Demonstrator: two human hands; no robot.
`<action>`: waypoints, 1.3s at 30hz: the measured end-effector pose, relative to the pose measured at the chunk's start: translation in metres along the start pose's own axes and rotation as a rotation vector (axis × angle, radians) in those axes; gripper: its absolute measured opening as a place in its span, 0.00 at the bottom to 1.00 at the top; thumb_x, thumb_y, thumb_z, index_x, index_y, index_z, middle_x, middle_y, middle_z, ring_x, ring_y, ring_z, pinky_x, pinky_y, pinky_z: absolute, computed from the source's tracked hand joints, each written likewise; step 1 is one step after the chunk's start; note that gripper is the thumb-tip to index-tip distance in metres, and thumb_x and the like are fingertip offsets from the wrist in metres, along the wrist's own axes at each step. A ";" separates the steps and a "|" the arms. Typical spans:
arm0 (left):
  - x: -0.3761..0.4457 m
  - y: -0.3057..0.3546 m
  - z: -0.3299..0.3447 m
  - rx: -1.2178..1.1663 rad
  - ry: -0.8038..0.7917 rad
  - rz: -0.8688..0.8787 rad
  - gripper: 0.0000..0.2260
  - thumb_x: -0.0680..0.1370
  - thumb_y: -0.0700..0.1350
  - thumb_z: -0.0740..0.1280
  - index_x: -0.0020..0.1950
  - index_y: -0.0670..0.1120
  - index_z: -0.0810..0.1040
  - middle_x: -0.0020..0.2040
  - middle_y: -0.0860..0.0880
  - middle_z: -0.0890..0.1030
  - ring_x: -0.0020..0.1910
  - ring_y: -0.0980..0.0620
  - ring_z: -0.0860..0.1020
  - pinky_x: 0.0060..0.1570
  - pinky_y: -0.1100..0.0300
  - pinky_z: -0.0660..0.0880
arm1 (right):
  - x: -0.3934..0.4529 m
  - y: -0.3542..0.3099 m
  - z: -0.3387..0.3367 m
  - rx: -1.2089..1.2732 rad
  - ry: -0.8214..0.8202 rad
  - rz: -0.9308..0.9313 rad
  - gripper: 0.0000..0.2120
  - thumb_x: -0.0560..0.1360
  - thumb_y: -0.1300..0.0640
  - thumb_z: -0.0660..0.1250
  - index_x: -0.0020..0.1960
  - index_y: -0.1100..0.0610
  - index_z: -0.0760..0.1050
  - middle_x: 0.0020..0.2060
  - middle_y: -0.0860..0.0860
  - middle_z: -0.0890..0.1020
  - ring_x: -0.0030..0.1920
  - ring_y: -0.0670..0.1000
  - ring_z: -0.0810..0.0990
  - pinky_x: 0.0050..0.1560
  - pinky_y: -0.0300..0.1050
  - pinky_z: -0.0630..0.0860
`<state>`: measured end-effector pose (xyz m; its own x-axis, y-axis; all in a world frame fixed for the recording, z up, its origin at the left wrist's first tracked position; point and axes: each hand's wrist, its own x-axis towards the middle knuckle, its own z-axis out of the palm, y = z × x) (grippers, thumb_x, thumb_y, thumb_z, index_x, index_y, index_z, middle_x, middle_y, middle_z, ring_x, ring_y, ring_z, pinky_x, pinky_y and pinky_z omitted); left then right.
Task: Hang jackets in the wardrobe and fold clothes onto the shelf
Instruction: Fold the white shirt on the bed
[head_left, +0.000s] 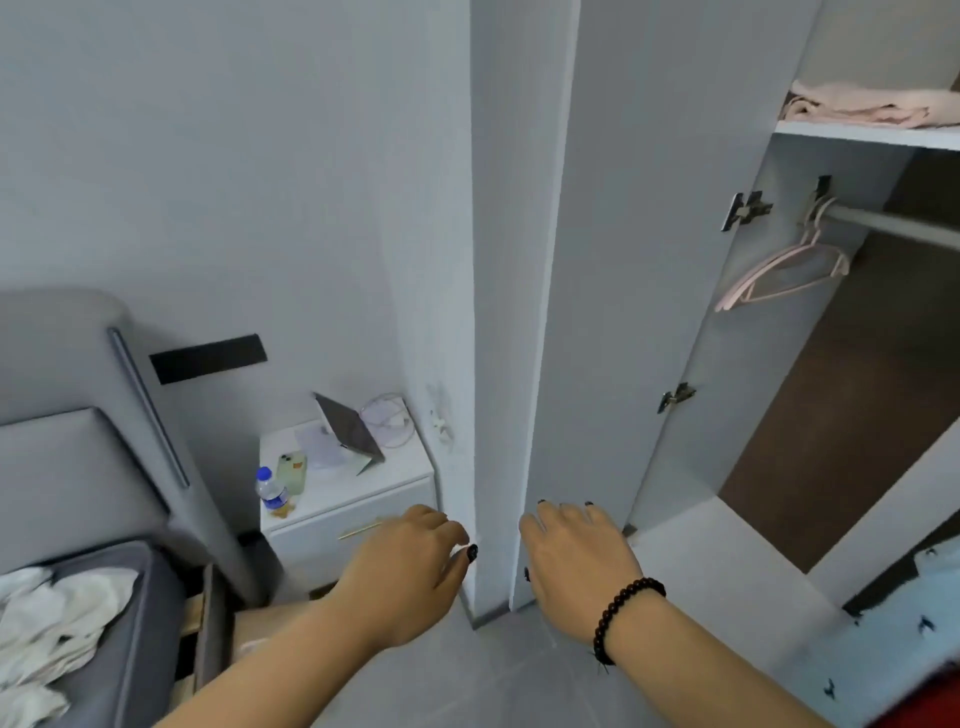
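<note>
The wardrobe door (623, 312) stands swung open, showing its inner face. My right hand (574, 558), with a dark bead bracelet on the wrist, holds the door's free edge low down, fingers on the inner face and thumb round the edge. My left hand (415, 566) hovers beside the wall corner just left of the door, fingers loosely curled and holding nothing. Inside, pink hangers (784, 270) hang bare on the rail (893, 221). Folded pink clothes (862, 106) lie on the upper shelf (857, 132). White clothes (47, 618) lie crumpled on the grey bed (140, 623) at lower left.
A white bedside table (363, 512) carries a water bottle (271, 491), a phone (292, 472), a propped tablet (349, 431) and a cable. The grey padded headboard (78, 441) rises behind the bed. A second door panel (883, 519) crosses the wardrobe's lower right.
</note>
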<state>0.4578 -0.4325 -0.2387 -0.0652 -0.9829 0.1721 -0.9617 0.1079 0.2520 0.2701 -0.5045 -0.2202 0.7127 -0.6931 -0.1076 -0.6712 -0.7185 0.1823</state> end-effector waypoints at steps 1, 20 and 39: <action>-0.013 -0.009 0.007 0.011 -0.019 -0.023 0.16 0.82 0.54 0.54 0.61 0.53 0.77 0.56 0.55 0.79 0.58 0.54 0.73 0.54 0.61 0.71 | 0.002 -0.013 0.004 0.000 -0.024 -0.030 0.18 0.79 0.56 0.57 0.68 0.59 0.63 0.62 0.57 0.71 0.60 0.56 0.71 0.63 0.53 0.64; -0.268 -0.271 0.120 -0.334 -0.243 -0.840 0.13 0.82 0.46 0.57 0.59 0.47 0.79 0.56 0.50 0.79 0.57 0.51 0.76 0.54 0.57 0.75 | 0.146 -0.332 0.112 0.113 -0.327 -0.525 0.11 0.78 0.57 0.59 0.59 0.59 0.68 0.55 0.56 0.74 0.53 0.56 0.73 0.50 0.49 0.66; -0.441 -0.604 0.232 -0.476 0.155 -1.496 0.31 0.77 0.38 0.64 0.77 0.43 0.53 0.72 0.42 0.61 0.68 0.44 0.65 0.61 0.49 0.68 | 0.314 -0.661 0.285 1.014 -0.620 -0.230 0.14 0.76 0.55 0.61 0.62 0.49 0.70 0.50 0.40 0.77 0.45 0.42 0.76 0.42 0.33 0.73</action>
<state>1.0055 -0.0992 -0.6876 0.8845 -0.2170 -0.4130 0.0431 -0.8434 0.5355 0.8800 -0.2637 -0.6530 0.8043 -0.2535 -0.5374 -0.5941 -0.3550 -0.7218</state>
